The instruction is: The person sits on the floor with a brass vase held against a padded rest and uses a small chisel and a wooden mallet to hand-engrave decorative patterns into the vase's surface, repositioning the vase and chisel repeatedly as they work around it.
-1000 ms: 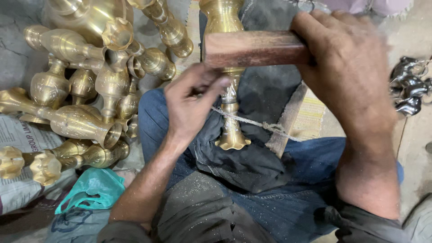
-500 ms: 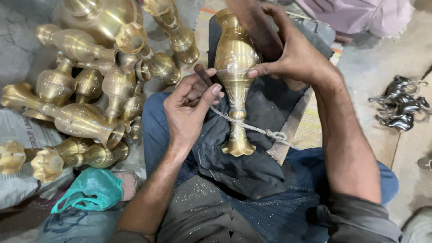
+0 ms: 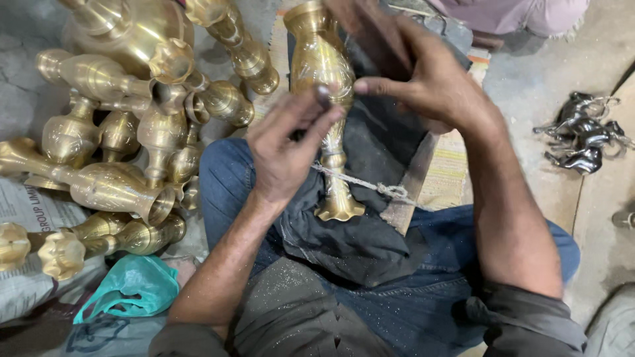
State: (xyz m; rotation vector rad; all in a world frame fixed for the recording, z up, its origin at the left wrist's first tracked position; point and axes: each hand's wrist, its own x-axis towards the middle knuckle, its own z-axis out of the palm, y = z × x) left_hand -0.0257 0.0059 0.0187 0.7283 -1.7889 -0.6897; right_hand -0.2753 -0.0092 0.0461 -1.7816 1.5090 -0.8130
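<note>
Room to the left: a heap of brass vases (image 3: 126,132) lies crowded on the floor, touching one another, right up against the person's left knee; little free ground there.
Room to the right: bare grey floor (image 3: 529,79), with a small cluster of dark metal horse figures (image 3: 585,132) well apart from the hands.
Near edge: a teal plastic bag (image 3: 132,291) and newspaper (image 3: 26,218) lie at the lower left, beside the heap.
Lap: a dark cloth (image 3: 357,238) is spread over the blue jeans; a wooden slat (image 3: 413,188) lies across the right thigh on a striped mat (image 3: 453,172).
Brass vase (image 3: 324,86): it lies on the cloth over the lap, tilted, mouth away from the person and scalloped foot (image 3: 338,209) toward them; polished gold, with fine engraved lines on the belly and a slim stem.
String: a pale cord (image 3: 370,185) is tied around the stem and runs right to a knot on the slat.
Left hand (image 3: 288,149): fingers bunched narrow, tips pressed against the vase's belly; whether it pinches a small thing I cannot tell.
Right hand (image 3: 423,82): loosely curled over the vase's upper body, thumb stretched toward the left fingertips, touching the brass; blurred.
</note>
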